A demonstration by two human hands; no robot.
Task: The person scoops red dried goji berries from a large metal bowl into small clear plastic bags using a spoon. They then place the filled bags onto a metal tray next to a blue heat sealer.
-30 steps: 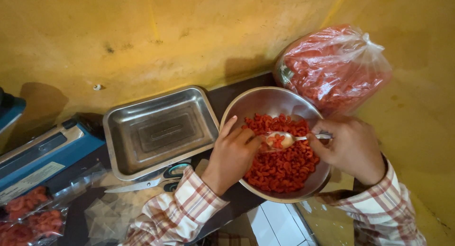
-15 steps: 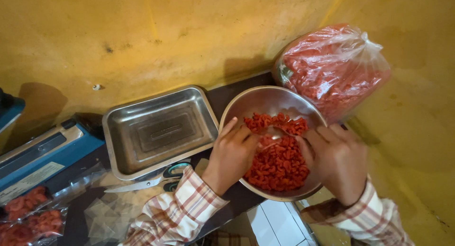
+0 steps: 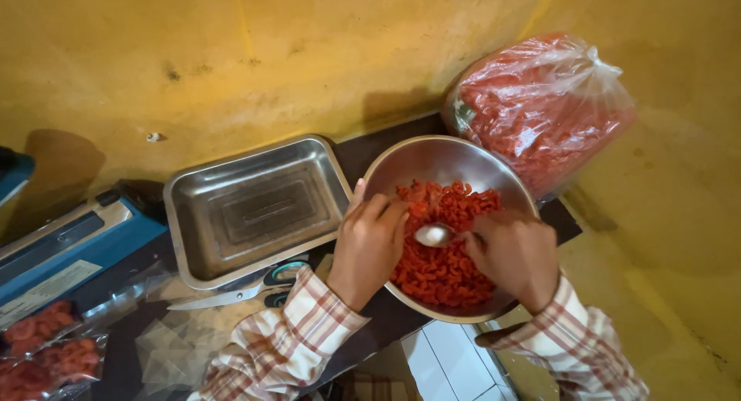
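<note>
Steel caught my eye first in the head view: a round metal bowl [image 3: 451, 169] sat on the dark table [image 3: 386, 142], half full of small red pieces [image 3: 444, 254]. My left hand [image 3: 369, 247] rested on the bowl's near rim, fingers curled loosely down into the pieces; I could not tell whether it had gathered any. My right hand [image 3: 509, 254] was closed around the handle of a spoon [image 3: 434, 234], whose bowl lay face up just above the heap.

Left of the bowl and almost touching it stood a bare rectangular metal tray [image 3: 255, 208]. Scissors [image 3: 247, 289] lay below the tray, and a blue sealing machine [image 3: 69, 247] sat further left, with small filled packets [image 3: 46, 347] near it. Behind the bowl leaned a large clear bag [image 3: 540, 108] of the same red pieces.

My worry was the bowl: it overhung the table's near edge, so a hard push with the spoon could tip it. Pieces could also spill past the rim.
</note>
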